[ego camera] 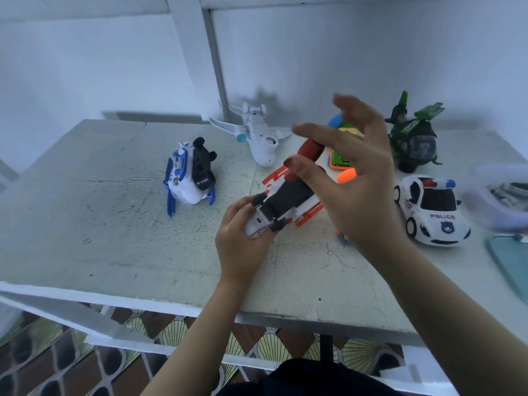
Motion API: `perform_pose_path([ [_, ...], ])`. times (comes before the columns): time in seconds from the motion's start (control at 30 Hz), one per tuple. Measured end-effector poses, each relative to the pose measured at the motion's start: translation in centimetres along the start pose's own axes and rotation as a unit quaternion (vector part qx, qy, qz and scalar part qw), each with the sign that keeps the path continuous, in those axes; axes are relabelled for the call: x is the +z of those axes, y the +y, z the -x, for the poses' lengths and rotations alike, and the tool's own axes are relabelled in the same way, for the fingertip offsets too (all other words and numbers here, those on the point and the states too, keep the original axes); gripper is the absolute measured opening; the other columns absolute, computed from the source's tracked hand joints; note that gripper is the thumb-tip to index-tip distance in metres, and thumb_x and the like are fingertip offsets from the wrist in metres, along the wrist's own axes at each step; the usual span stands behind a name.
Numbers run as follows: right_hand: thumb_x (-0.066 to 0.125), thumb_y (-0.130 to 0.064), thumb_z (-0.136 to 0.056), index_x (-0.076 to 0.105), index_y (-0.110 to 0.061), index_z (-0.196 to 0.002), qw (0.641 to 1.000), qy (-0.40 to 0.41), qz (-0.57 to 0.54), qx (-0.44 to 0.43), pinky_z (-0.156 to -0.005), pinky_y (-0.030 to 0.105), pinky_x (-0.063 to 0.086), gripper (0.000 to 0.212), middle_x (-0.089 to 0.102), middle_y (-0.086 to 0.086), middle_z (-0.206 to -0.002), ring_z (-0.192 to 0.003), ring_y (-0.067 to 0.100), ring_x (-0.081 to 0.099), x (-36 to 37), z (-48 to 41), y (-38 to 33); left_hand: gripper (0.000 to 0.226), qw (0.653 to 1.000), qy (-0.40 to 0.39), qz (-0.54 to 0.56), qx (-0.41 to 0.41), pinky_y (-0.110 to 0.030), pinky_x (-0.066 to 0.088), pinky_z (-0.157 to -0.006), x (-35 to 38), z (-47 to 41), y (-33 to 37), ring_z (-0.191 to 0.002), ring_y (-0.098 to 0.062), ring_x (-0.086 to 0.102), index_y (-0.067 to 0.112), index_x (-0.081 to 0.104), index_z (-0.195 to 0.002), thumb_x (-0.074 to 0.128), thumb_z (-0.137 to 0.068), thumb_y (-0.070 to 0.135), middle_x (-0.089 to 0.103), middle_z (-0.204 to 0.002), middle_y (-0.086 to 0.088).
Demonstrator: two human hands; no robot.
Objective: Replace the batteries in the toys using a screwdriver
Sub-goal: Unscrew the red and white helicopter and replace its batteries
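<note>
My left hand (243, 247) grips the nose end of an upturned red-and-white toy plane (288, 201), its dark underside and small black wheels facing up. My right hand (351, 178) hovers just above the plane's far end with fingers spread and loosely bent, holding nothing. No screwdriver shows in this view. An orange and green toy (341, 164) lies partly hidden behind my right hand.
On the white table (114, 224) stand a blue-and-white toy helicopter (188, 178), a white toy plane (257, 138), a green helicopter toy (414, 138) and a white police car (431, 210). A pale container (503, 195) and a teal tray edge (511, 261) sit at the right.
</note>
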State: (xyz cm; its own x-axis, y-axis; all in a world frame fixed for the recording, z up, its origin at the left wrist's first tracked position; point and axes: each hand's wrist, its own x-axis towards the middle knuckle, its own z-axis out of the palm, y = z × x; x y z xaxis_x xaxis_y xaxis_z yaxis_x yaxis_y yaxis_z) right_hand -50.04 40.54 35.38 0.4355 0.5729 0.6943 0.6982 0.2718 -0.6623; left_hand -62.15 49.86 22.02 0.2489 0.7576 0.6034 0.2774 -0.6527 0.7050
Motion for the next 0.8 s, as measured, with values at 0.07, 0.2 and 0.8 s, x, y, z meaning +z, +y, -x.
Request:
perform_pose_path([
  [0.07, 0.069, -0.038, -0.078, 0.067, -0.034, -0.1, 1.0, 0.02, -0.007, -0.003, -0.093, 0.035, 0.043, 0.023, 0.052, -0.019, -0.103, -0.106, 0.013, 0.05, -0.01, -0.25, 0.0, 0.049, 1.0, 0.0, 0.0, 0.001, -0.003, 0.042, -0.084, 0.02, -0.01, -0.02, -0.099, -0.004, 0.058, 0.011, 0.071, -0.111, 0.085, -0.066, 0.026, 0.065, -0.11, 0.002],
  [0.2, 0.065, -0.015, -0.086, 0.065, -0.021, -0.113, 1.0, 0.004, -0.016, -0.006, -0.09, 0.03, 0.047, 0.028, 0.064, -0.014, -0.094, -0.096, 0.008, 0.058, -0.16, -0.49, 0.26, 0.049, 1.0, 0.001, -0.003, 0.001, -0.001, 0.041, -0.083, -0.01, 0.02, -0.15, -0.099, -0.003, 0.058, 0.01, 0.071, -0.11, 0.085, -0.066, 0.026, 0.063, -0.111, 0.006],
  [0.8, 0.056, -0.017, -0.091, 0.055, -0.026, -0.127, 0.999, -0.051, -0.002, 0.014, -0.106, 0.03, 0.039, 0.038, 0.056, -0.003, -0.132, -0.122, 0.009, 0.05, 0.05, 0.48, 0.01, 0.047, 1.0, 0.009, 0.006, -0.01, -0.001, 0.041, -0.083, 0.0, 0.1, -0.02, -0.099, 0.0, 0.057, 0.011, 0.073, -0.107, 0.084, -0.065, 0.029, 0.063, -0.111, 0.008],
])
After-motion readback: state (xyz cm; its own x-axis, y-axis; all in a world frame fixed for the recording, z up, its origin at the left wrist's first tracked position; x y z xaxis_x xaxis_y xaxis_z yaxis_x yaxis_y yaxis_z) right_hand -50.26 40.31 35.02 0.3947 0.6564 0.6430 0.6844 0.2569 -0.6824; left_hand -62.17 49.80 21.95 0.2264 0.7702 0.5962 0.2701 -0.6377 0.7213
